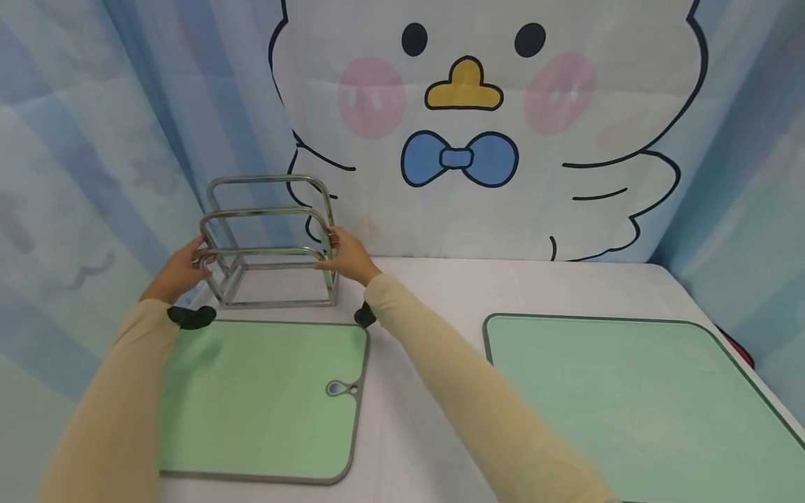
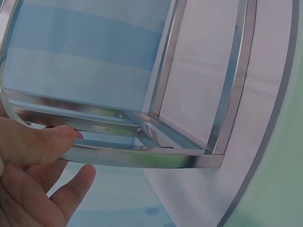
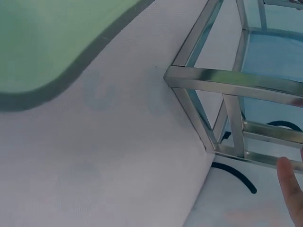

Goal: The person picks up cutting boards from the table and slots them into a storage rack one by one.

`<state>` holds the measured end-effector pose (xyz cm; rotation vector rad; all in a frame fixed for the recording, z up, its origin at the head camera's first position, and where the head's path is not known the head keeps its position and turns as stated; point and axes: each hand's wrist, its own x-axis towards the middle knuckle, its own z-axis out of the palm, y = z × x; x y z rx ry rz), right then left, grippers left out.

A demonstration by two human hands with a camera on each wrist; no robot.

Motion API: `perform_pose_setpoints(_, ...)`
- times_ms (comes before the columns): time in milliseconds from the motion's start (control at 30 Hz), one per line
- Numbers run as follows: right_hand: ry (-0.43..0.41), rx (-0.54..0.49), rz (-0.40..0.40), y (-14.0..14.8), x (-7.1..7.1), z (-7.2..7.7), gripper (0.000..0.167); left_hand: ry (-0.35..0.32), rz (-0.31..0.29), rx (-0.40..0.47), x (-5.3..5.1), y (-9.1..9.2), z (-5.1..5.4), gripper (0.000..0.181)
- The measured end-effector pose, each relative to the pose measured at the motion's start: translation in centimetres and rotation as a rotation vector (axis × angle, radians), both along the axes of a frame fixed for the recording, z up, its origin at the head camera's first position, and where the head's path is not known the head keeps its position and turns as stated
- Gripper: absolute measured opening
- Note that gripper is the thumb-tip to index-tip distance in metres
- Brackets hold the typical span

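W/ fingers of L hand [image 1: 178,271] & R hand [image 1: 352,256] curled on opp. sides, holds metal rack [image 1: 270,251] — at back L of white table [image 1: 428,300], just beyond green board [image 1: 264,398].

Can make out no text, label, brand, number or sign: not on the metal rack [image 1: 270,251], the left green board [image 1: 264,398], the right green board [image 1: 629,398] (where visible, at least) or the far curtain [image 1: 465,216].
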<state>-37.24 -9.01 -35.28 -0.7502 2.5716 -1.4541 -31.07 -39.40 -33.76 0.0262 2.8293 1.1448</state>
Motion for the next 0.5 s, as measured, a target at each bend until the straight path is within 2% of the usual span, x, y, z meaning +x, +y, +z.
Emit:
perform_pose_setpoints(167,-0.002,-0.019,0.011,0.5,0.2,-0.2,0.082,0.01,-0.012,0.016,0.1,0.3,0.1,0.077)
perform_pose_setpoints(300,0.0,-0.023,0.013,0.9,0.1,-0.3,0.081,0.021,-0.028,0.076,0.1,0.5,0.1,0.076)
perform_pose_setpoints(500,-0.011,-0.024,0.016,1.9,0.0,-0.2,0.08,-0.014,-0.058,0.146,0.0,0.5,0.1,0.077)
